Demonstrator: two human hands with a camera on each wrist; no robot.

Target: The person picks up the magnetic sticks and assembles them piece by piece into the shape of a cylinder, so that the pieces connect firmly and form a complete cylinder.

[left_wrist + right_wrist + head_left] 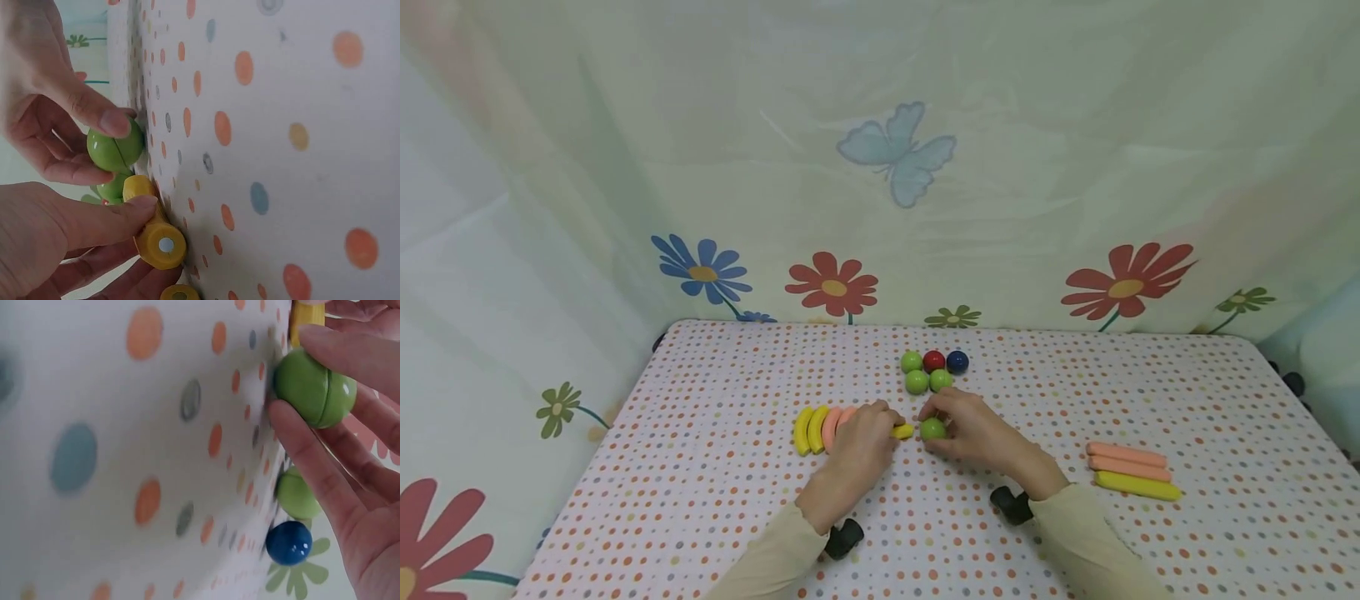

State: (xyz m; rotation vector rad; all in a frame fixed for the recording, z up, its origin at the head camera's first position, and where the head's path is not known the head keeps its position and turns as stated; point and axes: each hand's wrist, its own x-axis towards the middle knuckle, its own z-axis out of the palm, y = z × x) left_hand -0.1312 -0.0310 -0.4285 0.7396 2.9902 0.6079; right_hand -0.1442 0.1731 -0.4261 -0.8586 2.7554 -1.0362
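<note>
On the spotted table (pixel 925 533), my left hand (pixel 867 437) pinches a yellow banana (pixel 903 432) just left of my right hand (pixel 976 429), whose thumb and fingers pinch a green ball (pixel 932 429); a light, low grip should stop it rolling.

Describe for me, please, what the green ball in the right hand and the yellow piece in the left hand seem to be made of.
Green ball: probably hard plastic, glossy, judging by its bright highlight and thin seam; painted wood remains possible.
Yellow piece: likely plastic too, its finish duller, with soft shading; what its pale end inset is made of, I cannot tell.
</note>
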